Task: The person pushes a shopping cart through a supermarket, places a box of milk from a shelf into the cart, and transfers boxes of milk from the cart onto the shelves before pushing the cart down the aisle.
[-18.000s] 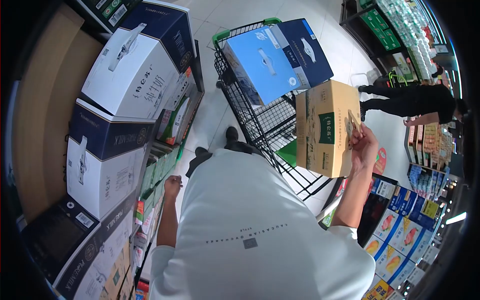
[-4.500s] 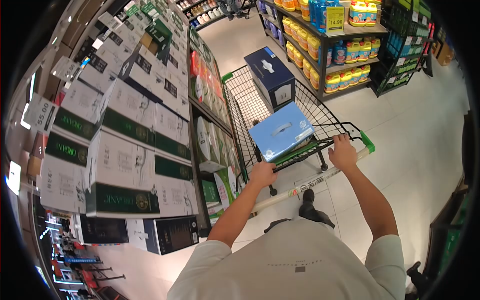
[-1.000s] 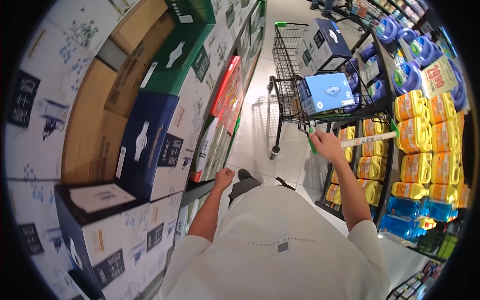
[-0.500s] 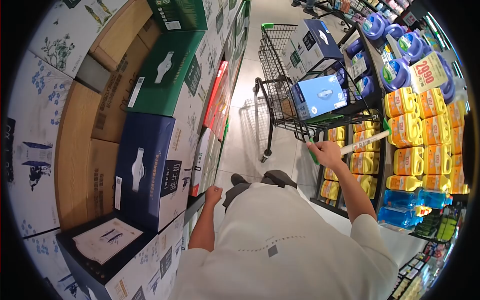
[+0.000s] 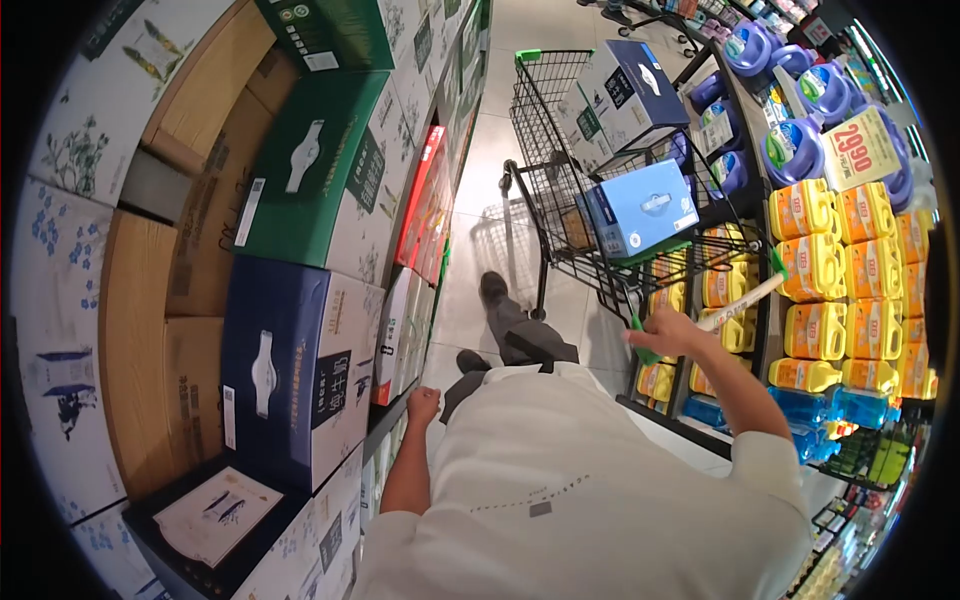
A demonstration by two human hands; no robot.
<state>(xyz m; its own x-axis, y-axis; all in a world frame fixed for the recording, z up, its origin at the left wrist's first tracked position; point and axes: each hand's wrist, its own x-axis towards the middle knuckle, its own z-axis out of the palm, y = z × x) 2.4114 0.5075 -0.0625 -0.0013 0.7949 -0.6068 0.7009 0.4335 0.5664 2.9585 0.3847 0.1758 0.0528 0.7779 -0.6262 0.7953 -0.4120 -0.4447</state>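
My right hand (image 5: 668, 335) is closed around the left end of the cart handle (image 5: 742, 302), by its green end piece. Inside the wire shopping cart (image 5: 545, 130) are a light blue box (image 5: 645, 205) near the handle and a dark blue and white box (image 5: 625, 95) farther forward. Low beside the shelf on the left hangs my left hand (image 5: 423, 405), its fingers curled; whether anything is inside them is too small to tell. Nearest to it are a dark blue carton (image 5: 265, 370) and a red and white pack (image 5: 405, 320).
A green carton (image 5: 310, 165) and brown cardboard boxes (image 5: 195, 385) are stacked on the left. Yellow bottles (image 5: 812, 265) and purple bottles (image 5: 795, 150) fill the shelf at the right, close to the cart. Another person's legs (image 5: 612, 12) show at the top.
The cart has shifted from beyond my left side toward the right shelf and is turned slightly. The cartons on the left have slid lower and leftward in view. One foot has stepped forward.
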